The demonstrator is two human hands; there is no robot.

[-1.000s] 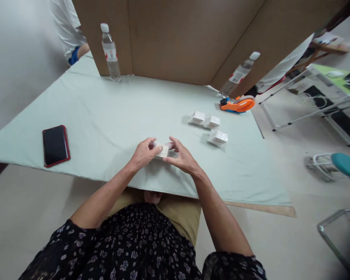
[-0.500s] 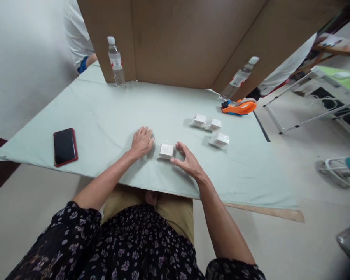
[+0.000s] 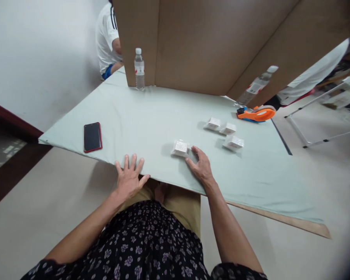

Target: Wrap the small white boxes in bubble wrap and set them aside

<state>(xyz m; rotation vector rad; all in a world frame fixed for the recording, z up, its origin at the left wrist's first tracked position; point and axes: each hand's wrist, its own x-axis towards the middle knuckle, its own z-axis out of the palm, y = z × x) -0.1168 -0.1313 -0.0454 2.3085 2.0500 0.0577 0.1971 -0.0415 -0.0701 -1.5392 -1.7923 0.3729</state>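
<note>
My left hand point(image 3: 129, 179) is spread open at the table's near edge and holds nothing. My right hand point(image 3: 201, 165) rests on the table point(image 3: 163, 112), thumb and fingers apart, just right of a small white box in clear plastic wrap point(image 3: 181, 148). Its fingertips are at the wrapper's edge, with no grip on the box. Farther right lie three similar wrapped boxes: one at the back point(image 3: 214, 123), one beside it point(image 3: 228, 128), and one nearer point(image 3: 234, 143).
A phone with a red case point(image 3: 92, 137) lies at the left. Water bottles point(image 3: 139, 70) point(image 3: 255, 86) stand against a cardboard screen point(image 3: 198, 46). An orange tape dispenser point(image 3: 256, 114) sits at the right. Behind the screen, a person in a white shirt point(image 3: 105, 39) is partly visible.
My left hand has drawn back toward the table's near edge and spread its fingers. My right hand stays beside the nearest box. The camera view has shifted left.
</note>
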